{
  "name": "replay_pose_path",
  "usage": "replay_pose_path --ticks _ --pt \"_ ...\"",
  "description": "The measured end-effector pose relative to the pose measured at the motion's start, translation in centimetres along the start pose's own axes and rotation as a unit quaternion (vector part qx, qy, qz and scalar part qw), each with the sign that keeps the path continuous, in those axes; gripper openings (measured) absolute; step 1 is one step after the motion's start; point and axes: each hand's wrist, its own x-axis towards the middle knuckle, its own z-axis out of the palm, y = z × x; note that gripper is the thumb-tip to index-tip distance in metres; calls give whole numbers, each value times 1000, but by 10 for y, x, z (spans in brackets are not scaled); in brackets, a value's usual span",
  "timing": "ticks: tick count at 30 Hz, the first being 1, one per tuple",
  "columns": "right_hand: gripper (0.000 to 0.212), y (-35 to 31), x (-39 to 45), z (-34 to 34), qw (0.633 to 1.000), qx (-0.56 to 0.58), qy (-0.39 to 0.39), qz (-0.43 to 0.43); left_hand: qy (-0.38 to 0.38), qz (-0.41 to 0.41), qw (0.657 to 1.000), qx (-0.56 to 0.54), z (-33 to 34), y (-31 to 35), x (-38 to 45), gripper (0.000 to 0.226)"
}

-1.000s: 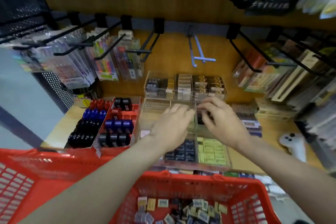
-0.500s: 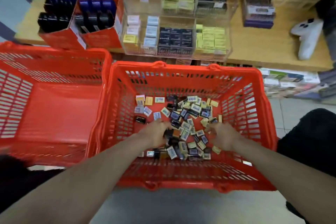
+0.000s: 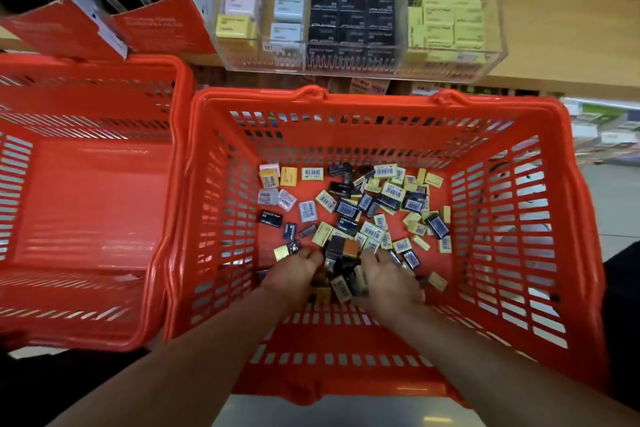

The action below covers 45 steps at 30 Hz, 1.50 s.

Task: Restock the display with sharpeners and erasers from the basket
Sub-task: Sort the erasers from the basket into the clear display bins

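- My left hand (image 3: 294, 272) is down in the basket (image 3: 568, 191), near the middle of its floor toward the near wall, fingers curled inward at the edge of the pile (image 3: 360, 215); whether they pinch a piece I cannot tell.
- My right hand (image 3: 388, 282) lies just beside it, palm turned partly up, fingers cupped under a small heap of packets (image 3: 346, 282): black ones, a cream one and one with a barcode label.
- The heap sits between my two hands, touching the right palm.
- The rest of the pile spreads over the basket floor from the middle toward the far wall and the right side: pale yellow packets, black ones, several with white barcode labels facing up.
- A few lie apart toward the left side of the floor: a black packet (image 3: 270, 218), two grey-white ones, two yellow ones near the far wall.
- A second basket (image 3: 86, 204) stands touching the left side of mine.
- The display (image 3: 360, 7) stands on the shelf (image 3: 571, 45) at its front edge, past the basket's far rim.
- It is a clear case with compartments: white, pale blue and yellow packets in the left one, black packets in the middle one, pale yellow packets in the right one.
- Red cartons (image 3: 138, 21) with dark items stand just left of the display.
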Motion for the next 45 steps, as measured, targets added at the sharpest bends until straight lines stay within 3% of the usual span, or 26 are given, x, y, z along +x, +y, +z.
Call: replay_pose_path --ticks 3,7,9,11,13,16,20,25,31,34,38,40,45 --pt "55 9 6 0 999 15 31 -26 47 -14 998 -46 -1 -11 0 26" --pt "38 36 2 -10 993 78 92 22 115 -81 982 -124 -14 -27 2 15" --pt "27 40 -3 -13 992 65 111 15 141 -107 968 -177 -19 -30 2 21" --pt "9 32 -5 -14 996 33 80 -29 155 -112 959 -208 -22 -25 -3 33" --pt "19 16 -4 -13 998 -10 19 -60 171 -89 963 -186 -22 -20 -9 37" --pt "40 -9 9 -6 997 -72 -34 -13 130 -27 983 -125 -15 -16 -17 25" --pt "32 -24 23 11 996 -87 -21 24 38 52 995 -69 0 -17 -14 33" --pt "23 -5 16 5 998 58 -13 0 12 59 998 -31 13 -9 -1 45" --pt "16 45 2 -28 966 254 -37 19 -54 8 996 -72 10 -2 6 40" --pt "19 55 0 -37 939 337 -27 58 -1 -16 990 -143 -8 -10 -1 15" --pt "21 66 -6 -44 844 514 -17 152 126 -42 971 -199 -34 -18 -4 7" --pt "28 72 -8 -43 831 528 1 174 159 -48 966 -199 -37 -18 -4 7" --pt "38 76 -6 -41 809 561 13 177 146 -41 984 -92 -15 -15 9 21"
